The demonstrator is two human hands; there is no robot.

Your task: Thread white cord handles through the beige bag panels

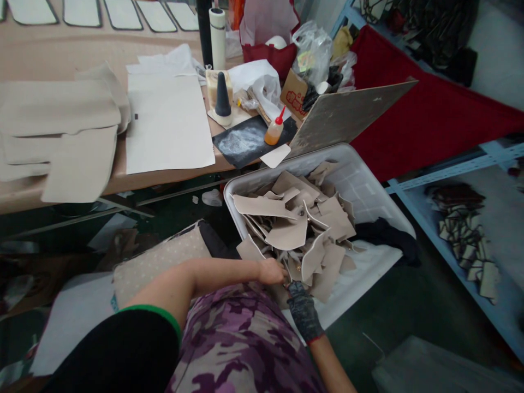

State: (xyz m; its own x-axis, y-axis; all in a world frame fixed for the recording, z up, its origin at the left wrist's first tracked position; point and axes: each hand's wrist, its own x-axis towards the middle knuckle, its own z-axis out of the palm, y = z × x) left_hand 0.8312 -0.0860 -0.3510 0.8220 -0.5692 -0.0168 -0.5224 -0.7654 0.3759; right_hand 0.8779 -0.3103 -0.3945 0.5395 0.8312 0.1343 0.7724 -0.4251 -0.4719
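Observation:
My bare left hand (272, 271) is closed at the near side of a white plastic bin (362, 174), its fingertips beside my right hand. My right hand (303, 312) wears a dark grey knitted glove with a red cuff edge, and its fingers are curled in. Whatever lies between the two hands is too small or hidden to name. Beige, leather-like cut pieces (289, 232) are heaped in the bin just beyond both hands, some folded or standing on edge. A dark cloth (385, 237) hangs over the bin's right rim.
On the worktable (164, 188) lie stacked beige sheets (61, 109) and a white sheet (167, 125). A red-tipped bottle (274, 129) stands on a dark board (241, 143). A grey panel (347, 117) leans behind the bin. Blue shelving (454, 169) is at right; a padded seat (164, 262) at left.

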